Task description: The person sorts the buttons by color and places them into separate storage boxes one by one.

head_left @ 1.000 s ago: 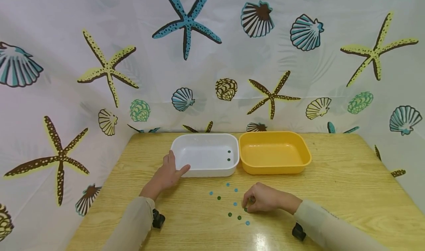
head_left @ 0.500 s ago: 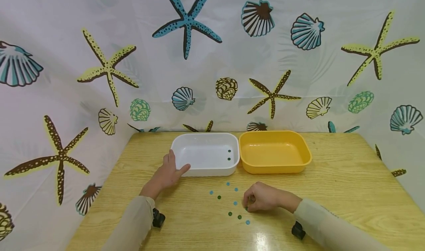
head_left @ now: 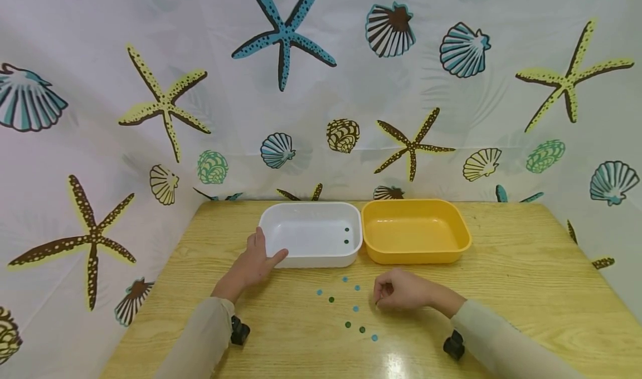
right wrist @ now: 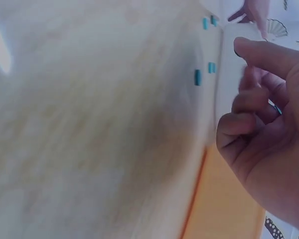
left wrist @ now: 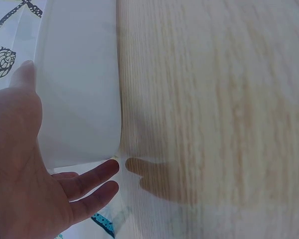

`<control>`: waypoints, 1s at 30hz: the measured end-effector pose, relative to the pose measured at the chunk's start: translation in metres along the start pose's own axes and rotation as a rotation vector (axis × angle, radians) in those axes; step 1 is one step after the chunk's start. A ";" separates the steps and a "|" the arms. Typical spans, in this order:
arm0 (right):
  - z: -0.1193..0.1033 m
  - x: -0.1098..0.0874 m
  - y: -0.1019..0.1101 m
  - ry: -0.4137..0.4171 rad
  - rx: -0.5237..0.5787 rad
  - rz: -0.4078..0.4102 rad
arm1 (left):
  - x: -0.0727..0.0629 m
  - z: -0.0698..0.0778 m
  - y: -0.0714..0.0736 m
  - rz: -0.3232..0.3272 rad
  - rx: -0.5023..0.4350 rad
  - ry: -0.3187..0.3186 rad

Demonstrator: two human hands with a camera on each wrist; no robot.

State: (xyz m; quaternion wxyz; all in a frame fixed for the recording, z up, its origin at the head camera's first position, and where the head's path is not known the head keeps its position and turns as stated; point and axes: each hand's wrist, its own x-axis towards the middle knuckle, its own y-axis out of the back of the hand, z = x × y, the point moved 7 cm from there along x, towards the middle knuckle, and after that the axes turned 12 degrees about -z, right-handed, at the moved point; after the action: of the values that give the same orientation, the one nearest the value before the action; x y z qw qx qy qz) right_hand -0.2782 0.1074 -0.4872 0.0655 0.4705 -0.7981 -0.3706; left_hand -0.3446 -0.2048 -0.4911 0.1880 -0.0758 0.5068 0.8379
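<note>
"Five blue discs and three green discs lie scattered on the bench."

"And the hands?"

"The right hand is just right of most of them, fingers curled, thumb and finger seeming to pinch a small dark disc; very little of it shows."

"The left?"

"Farther off: the left hand touches the white tray at its left end, fingers extended, thumb along the near rim."

"Anything inside?"

"Two dark green discs, toward the right. Just beside stands the yellow tray; behind, a starfish-printed cloth."
</note>
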 end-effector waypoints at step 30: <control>-0.012 0.001 0.056 0.000 0.149 0.193 | -0.001 0.006 0.005 0.028 0.026 -0.035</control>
State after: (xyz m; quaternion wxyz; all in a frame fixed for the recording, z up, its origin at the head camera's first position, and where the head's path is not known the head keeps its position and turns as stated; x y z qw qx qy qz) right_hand -0.3120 0.1160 -0.4422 0.0656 0.3951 -0.8649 -0.3025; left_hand -0.3454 -0.2017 -0.4834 0.1858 -0.0516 0.5155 0.8349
